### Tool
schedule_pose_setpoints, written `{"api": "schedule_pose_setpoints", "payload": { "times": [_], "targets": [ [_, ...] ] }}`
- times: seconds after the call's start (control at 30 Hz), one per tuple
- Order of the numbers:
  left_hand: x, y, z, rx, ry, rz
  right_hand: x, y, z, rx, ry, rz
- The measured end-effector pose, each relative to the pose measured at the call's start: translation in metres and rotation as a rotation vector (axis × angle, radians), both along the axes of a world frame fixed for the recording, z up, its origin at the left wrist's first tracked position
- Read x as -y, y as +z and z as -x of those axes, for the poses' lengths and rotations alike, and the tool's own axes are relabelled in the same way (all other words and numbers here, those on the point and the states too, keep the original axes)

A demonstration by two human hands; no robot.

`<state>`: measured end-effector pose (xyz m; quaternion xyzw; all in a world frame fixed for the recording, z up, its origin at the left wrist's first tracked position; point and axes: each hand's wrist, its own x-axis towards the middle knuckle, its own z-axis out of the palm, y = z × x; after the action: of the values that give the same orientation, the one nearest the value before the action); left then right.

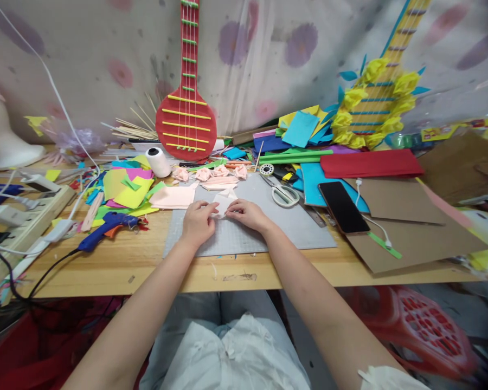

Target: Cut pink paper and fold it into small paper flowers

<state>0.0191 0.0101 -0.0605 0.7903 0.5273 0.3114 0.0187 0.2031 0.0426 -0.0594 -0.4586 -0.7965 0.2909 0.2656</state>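
My left hand and my right hand rest on a grey cutting mat, fingers curled and pinching a small pale pink paper piece between them. Just beyond lie a pink paper sheet and a short stack of pink strips. Several small pink paper flowers sit in a row at the mat's far edge.
A blue glue gun lies left of the mat, scissors and a black phone to the right on brown cardboard. Coloured paper scraps, a white thread spool, a red paper guitar and a power strip crowd the wooden table.
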Motion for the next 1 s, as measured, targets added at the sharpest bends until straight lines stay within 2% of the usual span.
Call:
{"api": "schedule_pose_setpoints", "payload": {
  "times": [0.1,0.27,0.47,0.73,1.0],
  "targets": [
    [0.002,0.002,0.0,-0.008,-0.076,0.028,0.0,0.002,0.0,0.066,-0.017,-0.008],
    [0.002,0.003,-0.002,-0.005,-0.022,0.094,-0.001,0.0,0.003,0.088,-0.03,-0.008],
    [0.001,0.003,-0.001,-0.014,-0.02,0.081,-0.002,-0.006,0.008,0.06,-0.158,0.022],
    [0.0,0.001,-0.001,-0.023,-0.038,0.049,-0.003,-0.004,0.007,-0.035,-0.119,0.035],
    [0.001,0.001,-0.002,-0.033,-0.026,0.055,0.0,-0.001,0.018,0.164,-0.26,-0.048]
  ]
}}
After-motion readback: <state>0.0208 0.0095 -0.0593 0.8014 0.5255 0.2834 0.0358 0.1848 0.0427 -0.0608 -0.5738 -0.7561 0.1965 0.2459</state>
